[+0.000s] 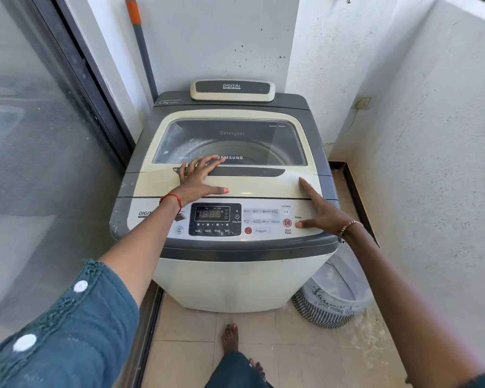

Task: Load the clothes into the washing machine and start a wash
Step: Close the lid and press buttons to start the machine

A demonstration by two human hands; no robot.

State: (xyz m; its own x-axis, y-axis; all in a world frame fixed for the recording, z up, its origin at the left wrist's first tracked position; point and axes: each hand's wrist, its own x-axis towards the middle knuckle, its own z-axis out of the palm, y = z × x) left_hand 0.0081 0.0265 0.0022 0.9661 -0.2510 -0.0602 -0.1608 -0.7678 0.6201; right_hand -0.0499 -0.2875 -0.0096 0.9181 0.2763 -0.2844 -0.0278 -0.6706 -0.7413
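A cream and grey top-loading washing machine stands in front of me with its glass lid down. My left hand rests flat on the lid, fingers spread over the dark lid handle. My right hand lies on the right end of the control panel; its thumb presses at the Power button beside the red Start/Pause button, and its index finger reaches up onto the lid. The display is lit. No clothes show through the glass.
A striped fabric laundry basket sits on the tiled floor at the machine's right. A glass sliding door runs along the left. White walls close in behind and right. A grey pole with an orange tip leans in the back corner.
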